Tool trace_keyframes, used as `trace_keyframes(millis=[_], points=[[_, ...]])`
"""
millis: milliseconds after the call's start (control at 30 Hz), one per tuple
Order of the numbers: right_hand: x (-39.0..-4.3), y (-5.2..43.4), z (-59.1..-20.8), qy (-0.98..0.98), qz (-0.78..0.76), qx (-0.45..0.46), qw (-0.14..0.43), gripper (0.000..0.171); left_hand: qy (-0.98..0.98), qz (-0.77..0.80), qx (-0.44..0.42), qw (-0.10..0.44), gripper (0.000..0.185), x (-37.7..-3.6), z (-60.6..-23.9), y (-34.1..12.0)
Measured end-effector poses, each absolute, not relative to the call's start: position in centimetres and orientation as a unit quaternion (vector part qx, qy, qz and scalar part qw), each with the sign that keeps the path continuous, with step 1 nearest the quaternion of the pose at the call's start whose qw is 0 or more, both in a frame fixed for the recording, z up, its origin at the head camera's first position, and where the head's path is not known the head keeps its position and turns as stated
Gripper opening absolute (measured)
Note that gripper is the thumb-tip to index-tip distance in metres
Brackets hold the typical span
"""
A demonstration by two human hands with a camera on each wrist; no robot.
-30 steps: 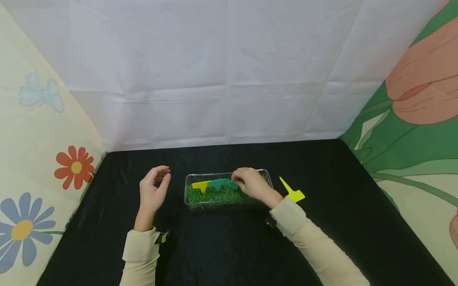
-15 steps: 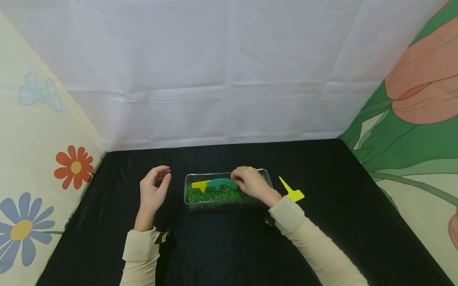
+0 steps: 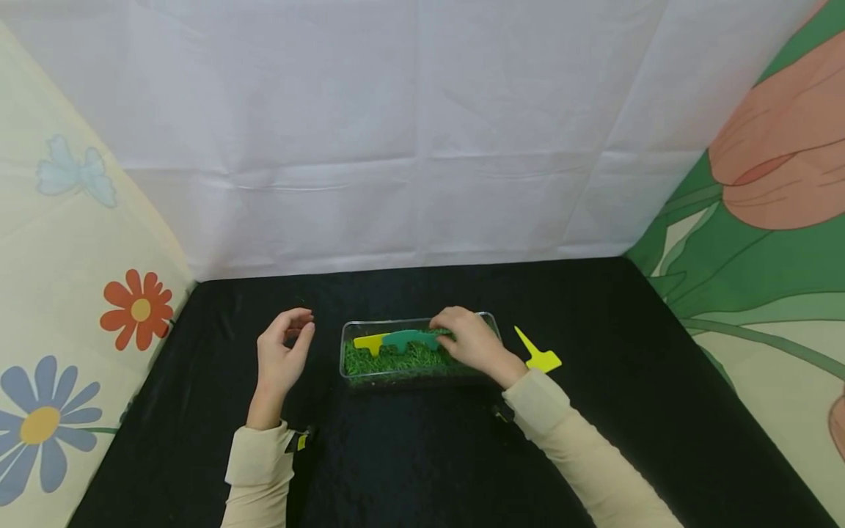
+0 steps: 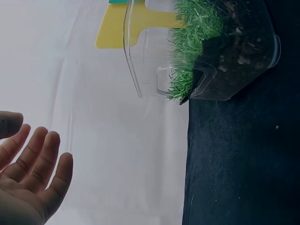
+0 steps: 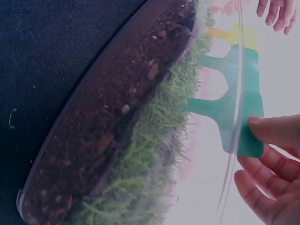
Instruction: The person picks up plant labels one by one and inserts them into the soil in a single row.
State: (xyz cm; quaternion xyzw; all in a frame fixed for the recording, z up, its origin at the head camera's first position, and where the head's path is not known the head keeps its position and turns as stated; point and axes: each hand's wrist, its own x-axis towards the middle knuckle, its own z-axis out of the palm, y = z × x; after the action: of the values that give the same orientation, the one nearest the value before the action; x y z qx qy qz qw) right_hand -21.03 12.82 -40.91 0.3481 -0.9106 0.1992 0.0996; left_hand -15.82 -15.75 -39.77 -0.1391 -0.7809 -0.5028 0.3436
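A clear plastic box (image 3: 422,375) of soil and grass (image 3: 403,359) stands in the head view. Stuck in its grass are a yellow T-shaped plant label (image 4: 117,28) and two green ones. My right hand (image 3: 470,341) is over the box's right part. In the right wrist view its thumb lies on the nearer green plant label (image 5: 243,126), with fingers behind that label's edge. The farther green plant label (image 5: 246,63) overlaps it. My left hand (image 3: 282,353) hovers left of the box, fingers loosely bent, holding nothing.
Another yellow plant label (image 3: 544,359) lies on the black cloth (image 3: 409,455) right of the box, close to my right sleeve. A white cloth (image 3: 409,147) hangs behind, with flower-patterned cloths at both sides.
My right hand has shifted slightly to the right, and a bit more of the green label shows between thumb and fingers. My left hand stays where it was.
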Motion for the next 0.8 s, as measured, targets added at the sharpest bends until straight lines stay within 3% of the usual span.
trace_keyframes(millis=[800], points=[[-19.6,19.7,-40.5,-0.92,0.208,0.299,0.147,0.024,-0.782,-0.504,-0.13,0.342,0.014,-15.8,-40.2,-16.1]])
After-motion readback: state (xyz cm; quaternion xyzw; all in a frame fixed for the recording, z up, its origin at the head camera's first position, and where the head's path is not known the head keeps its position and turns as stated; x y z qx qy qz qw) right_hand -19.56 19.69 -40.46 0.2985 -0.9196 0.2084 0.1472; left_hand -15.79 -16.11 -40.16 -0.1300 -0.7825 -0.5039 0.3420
